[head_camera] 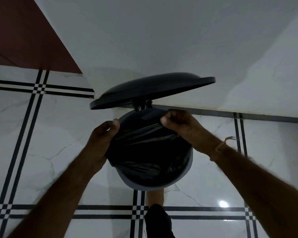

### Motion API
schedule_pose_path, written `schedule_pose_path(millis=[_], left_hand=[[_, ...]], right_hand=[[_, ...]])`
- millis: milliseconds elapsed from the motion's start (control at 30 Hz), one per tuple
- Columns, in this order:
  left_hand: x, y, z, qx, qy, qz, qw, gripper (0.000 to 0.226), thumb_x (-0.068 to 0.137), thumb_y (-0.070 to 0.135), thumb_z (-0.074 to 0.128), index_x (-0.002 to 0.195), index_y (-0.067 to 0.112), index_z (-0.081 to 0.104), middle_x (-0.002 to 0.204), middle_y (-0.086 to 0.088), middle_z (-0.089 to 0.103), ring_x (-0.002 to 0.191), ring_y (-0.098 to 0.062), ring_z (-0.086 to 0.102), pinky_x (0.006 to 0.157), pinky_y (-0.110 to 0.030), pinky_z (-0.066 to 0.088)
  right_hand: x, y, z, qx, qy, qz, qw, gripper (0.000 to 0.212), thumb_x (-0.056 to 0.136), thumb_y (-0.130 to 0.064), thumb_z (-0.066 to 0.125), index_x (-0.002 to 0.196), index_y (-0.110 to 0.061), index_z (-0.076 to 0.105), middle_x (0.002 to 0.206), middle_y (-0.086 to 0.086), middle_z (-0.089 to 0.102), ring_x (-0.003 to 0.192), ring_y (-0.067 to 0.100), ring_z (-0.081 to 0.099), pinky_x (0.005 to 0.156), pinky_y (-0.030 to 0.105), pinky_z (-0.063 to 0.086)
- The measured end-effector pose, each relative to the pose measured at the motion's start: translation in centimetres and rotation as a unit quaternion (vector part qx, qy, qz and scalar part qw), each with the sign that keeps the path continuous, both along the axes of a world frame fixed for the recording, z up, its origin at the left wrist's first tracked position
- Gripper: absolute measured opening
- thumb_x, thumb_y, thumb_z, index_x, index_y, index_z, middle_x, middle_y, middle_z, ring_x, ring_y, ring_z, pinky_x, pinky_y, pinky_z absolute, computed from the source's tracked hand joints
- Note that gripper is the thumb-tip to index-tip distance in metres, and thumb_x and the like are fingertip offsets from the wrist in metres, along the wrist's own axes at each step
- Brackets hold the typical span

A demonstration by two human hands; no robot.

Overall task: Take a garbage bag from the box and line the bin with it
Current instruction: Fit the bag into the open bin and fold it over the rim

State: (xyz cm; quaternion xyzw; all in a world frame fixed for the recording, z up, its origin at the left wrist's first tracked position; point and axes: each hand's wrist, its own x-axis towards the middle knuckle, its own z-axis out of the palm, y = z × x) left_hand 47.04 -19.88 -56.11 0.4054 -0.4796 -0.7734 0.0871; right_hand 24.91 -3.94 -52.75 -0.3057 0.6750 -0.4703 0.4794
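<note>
A round grey pedal bin [181,177] stands on the tiled floor against a white wall, its dark lid [151,90] raised at the back. A black garbage bag [150,152] hangs inside the bin, its mouth spread across the opening. My left hand [101,140] grips the bag's edge at the left side of the rim. My right hand [177,122] pinches the bag's edge at the far right of the rim, near the hinge. The near rim shows bare grey. The box is not in view.
White floor tiles [41,134] with black line borders surround the bin. The white wall [162,40] rises behind it and a dark red door [21,31] stands at the upper left. My foot [156,196] rests just below the bin's near side.
</note>
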Motion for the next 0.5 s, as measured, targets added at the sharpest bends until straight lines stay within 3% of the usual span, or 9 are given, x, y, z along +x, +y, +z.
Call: schedule_pose_path(millis=[100, 167, 300, 367, 433, 500], left_hand=[[0.9, -1.1, -1.0, 0.079, 0.074, 0.015, 0.994, 0.03, 0.079, 0.041, 0.071, 0.09, 0.016, 0.059, 0.081, 0.0, 0.07, 0.075, -0.012, 0.069, 0.065, -0.025, 0.057], [1.7, -2.1, -1.4, 0.068, 0.078, -0.019, 0.994, 0.02, 0.083, 0.031, 0.07, 0.091, 0.016, 0.062, 0.08, -0.001, 0.068, 0.074, -0.012, 0.067, 0.063, -0.022, 0.055], [3.1, -3.4, -1.9, -0.029, 0.024, -0.108, 0.993, 0.048, 0.07, 0.055, 0.085, 0.095, 0.014, 0.081, 0.101, -0.008, 0.079, 0.101, -0.019, 0.074, 0.08, -0.023, 0.059], [3.1, -3.6, -2.3, -0.037, 0.015, -0.108, 0.993, 0.041, 0.078, 0.048, 0.08, 0.1, 0.014, 0.081, 0.109, -0.009, 0.079, 0.11, -0.02, 0.073, 0.085, -0.023, 0.059], [2.5, -3.6, -2.5, -0.046, 0.012, -0.105, 0.993, 0.031, 0.092, 0.027, 0.065, 0.114, 0.008, 0.076, 0.118, -0.01, 0.077, 0.118, -0.022, 0.07, 0.093, -0.028, 0.058], [2.0, -3.5, -3.0, -0.072, 0.013, -0.111, 0.991, 0.034, 0.097, 0.017, 0.058, 0.127, 0.006, 0.069, 0.128, -0.007, 0.073, 0.126, -0.022, 0.065, 0.104, -0.036, 0.053]], right_hand=[[-1.8, 0.3, -1.5, 0.004, -0.034, -0.012, 0.999, 0.016, 0.1, -0.014, 0.065, 0.101, -0.002, 0.054, 0.088, 0.009, 0.062, 0.088, 0.024, 0.062, 0.081, 0.037, 0.052], [-3.5, 0.7, -2.0, 0.014, -0.049, 0.016, 0.999, 0.01, 0.101, -0.009, 0.062, 0.1, -0.009, 0.052, 0.085, 0.007, 0.06, 0.085, 0.022, 0.058, 0.075, 0.032, 0.05], [-6.0, 1.6, -2.5, 0.047, -0.034, 0.088, 0.994, 0.007, 0.097, -0.004, 0.063, 0.103, -0.001, 0.065, 0.092, 0.011, 0.065, 0.089, 0.02, 0.062, 0.082, 0.026, 0.054], [-7.0, 1.8, -2.6, 0.071, -0.027, 0.127, 0.989, 0.012, 0.096, -0.003, 0.063, 0.104, 0.004, 0.068, 0.095, 0.012, 0.069, 0.091, 0.021, 0.065, 0.083, 0.024, 0.055], [-7.9, 2.0, -2.8, 0.091, -0.025, 0.15, 0.984, 0.017, 0.096, -0.001, 0.062, 0.108, 0.007, 0.071, 0.101, 0.016, 0.073, 0.095, 0.02, 0.07, 0.084, 0.024, 0.057], [-8.4, 2.2, -3.0, 0.101, -0.025, 0.143, 0.984, 0.025, 0.097, 0.0, 0.061, 0.119, 0.008, 0.07, 0.115, 0.021, 0.075, 0.106, 0.023, 0.073, 0.091, 0.03, 0.059]])
